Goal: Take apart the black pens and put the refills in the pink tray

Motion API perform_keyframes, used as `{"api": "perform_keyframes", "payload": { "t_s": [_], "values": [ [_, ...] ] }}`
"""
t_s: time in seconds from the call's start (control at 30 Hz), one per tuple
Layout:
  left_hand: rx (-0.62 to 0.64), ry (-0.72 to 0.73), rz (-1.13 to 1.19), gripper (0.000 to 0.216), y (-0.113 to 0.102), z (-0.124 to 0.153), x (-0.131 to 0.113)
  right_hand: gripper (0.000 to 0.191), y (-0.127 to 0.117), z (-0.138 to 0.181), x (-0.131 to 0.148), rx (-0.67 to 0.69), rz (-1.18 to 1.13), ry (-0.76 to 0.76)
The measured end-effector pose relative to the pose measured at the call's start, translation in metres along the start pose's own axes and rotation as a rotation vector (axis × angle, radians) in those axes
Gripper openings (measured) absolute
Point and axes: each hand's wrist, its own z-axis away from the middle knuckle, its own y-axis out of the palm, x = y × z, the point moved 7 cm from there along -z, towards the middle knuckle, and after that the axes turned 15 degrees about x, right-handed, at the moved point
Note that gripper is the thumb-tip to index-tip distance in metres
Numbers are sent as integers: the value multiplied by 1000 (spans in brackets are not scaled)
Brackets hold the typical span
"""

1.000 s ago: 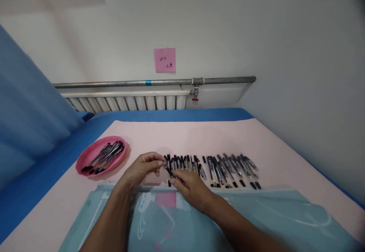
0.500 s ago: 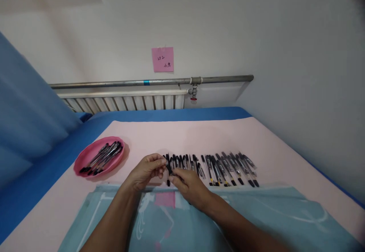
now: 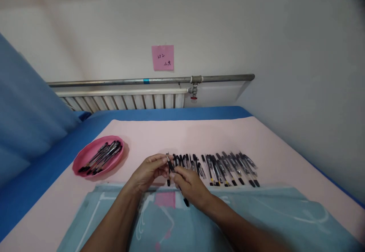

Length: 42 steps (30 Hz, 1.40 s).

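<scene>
A black pen (image 3: 185, 201) slants between my two hands, low over the near edge of the pink surface. My left hand (image 3: 152, 168) pinches its upper end between thumb and fingertips. Lower down, my right hand (image 3: 189, 183) is closed round the barrel, and the black bottom end sticks out beneath it. Just beyond my hands lies a row of clear and black pen parts (image 3: 185, 161). Further right is a second group of pens (image 3: 228, 168), some with yellow bands near the black ends. My fingers hide part of the held pen.
A pink oval basin (image 3: 82, 157) with several pens (image 3: 105, 157) in it stands on the left. A teal patterned cloth (image 3: 256, 214) covers the near side of the pink surface (image 3: 159, 134). A radiator (image 3: 125, 101) and pipe run along the far wall, and a blue curtain (image 3: 31, 118) hangs left.
The pen has turned or slid so that its lower end now shows below my right hand. My left hand has shifted slightly right, and both hands stay close together.
</scene>
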Motion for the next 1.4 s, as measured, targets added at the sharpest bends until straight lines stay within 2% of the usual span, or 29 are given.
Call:
{"api": "perform_keyframes", "payload": {
  "t_s": [0.23, 0.43, 0.67, 0.9, 1.0, 1.1, 1.2, 1.27, 1.4],
  "values": [
    [-116, 33, -23, 21, -9, -3, 4, 28, 0, 0, 0, -26, 141, -30],
    [-76, 16, 17, 27, -5, -3, 4, 26, 2, -1, -2, -15, 161, -35],
    [-164, 66, -118, 24, -10, -1, 1, 27, 1, 1, 0, -28, 194, -31],
    [-95, 46, -29, 26, -3, -4, 2, 25, 2, -1, -1, -21, 91, -27],
    [-121, 22, -85, 24, -5, -4, 4, 25, 1, -1, -2, -32, 135, -22],
    [-130, 62, -144, 22, -7, -3, 1, 24, 2, 0, -2, -29, 153, -19],
    [-82, 72, -92, 20, -4, -3, 0, 24, 2, 0, -1, -17, 82, -24],
    [-56, 52, -35, 26, -2, -4, 1, 24, 1, -1, -1, -26, 39, -22],
    [-92, 19, -67, 25, -3, -4, 5, 24, -1, -1, 0, -53, 109, -36]
  ]
}}
